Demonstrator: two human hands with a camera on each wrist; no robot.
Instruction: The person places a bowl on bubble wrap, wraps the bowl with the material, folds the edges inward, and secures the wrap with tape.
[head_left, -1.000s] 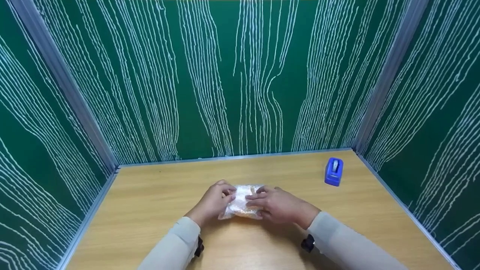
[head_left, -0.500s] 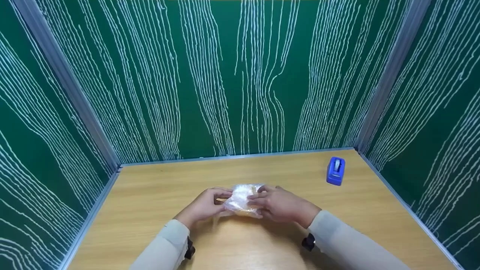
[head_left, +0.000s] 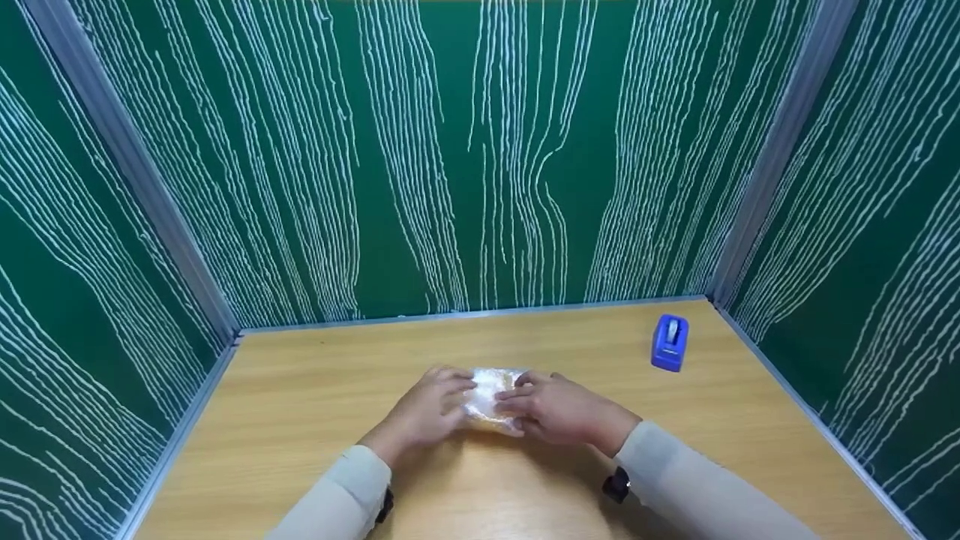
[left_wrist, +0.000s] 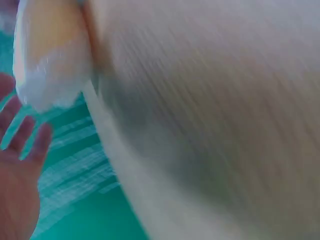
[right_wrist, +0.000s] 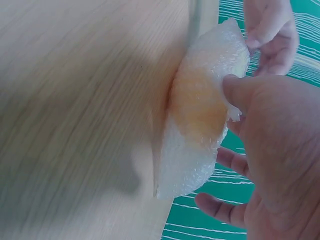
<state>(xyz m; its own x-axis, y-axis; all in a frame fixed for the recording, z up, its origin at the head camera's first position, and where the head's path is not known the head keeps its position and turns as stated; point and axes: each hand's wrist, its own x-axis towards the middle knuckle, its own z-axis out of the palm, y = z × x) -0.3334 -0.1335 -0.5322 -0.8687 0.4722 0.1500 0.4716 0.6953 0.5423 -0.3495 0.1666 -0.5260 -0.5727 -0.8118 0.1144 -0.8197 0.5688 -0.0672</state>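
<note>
A small bundle of clear bubble wrap lies on the wooden table, with something orange-yellow showing through it. What is inside cannot be made out. My right hand holds the bundle's right side; in the right wrist view its thumb presses on the wrap beside a loose flap. At the other end, the fingers of my left hand are next to the wrap in the head view. The blurred left wrist view has these fingers spread and straight, close to the bundle's end.
A blue tape dispenser with a roll in it stands at the table's back right. Green panels with white wavy lines rise behind the table and on both sides, joined by grey metal posts.
My left hand drew back leftward from the bundle, its fingers at the wrap's left end, then came in again over that side. The right hand has stayed in place; the bundle has barely moved.
</note>
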